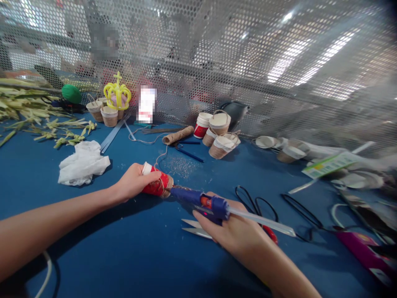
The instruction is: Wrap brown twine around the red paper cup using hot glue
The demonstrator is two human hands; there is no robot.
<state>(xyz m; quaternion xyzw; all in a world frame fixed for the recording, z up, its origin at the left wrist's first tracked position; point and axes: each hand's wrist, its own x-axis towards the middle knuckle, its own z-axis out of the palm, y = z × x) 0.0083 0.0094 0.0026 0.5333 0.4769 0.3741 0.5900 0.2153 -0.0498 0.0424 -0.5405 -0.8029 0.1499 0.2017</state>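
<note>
My left hand (136, 182) is closed around a red paper cup (159, 184) with a white rim, tipped on its side. Brown twine wraps the cup's base end, and a loose strand of twine (161, 156) runs back to a twine roll (178, 135). In my right hand (231, 223) is a blue hot glue gun (198, 200), with a clear glue stick (263, 221) jutting from its rear. The gun's nozzle is at the twine-wrapped end of the cup; whether it touches, I cannot tell. Scissors (196, 229) with red handles lie partly hidden beneath my right hand.
Several twine-covered cups (221, 145) stand at the back, others beside a yellow crown-shaped piece (118, 93). A crumpled white cloth (83, 162) lies left of my left hand. Black cable (302, 211) and a purple box (364, 252) are on the right. Perforated metal panels (186, 54) border the table.
</note>
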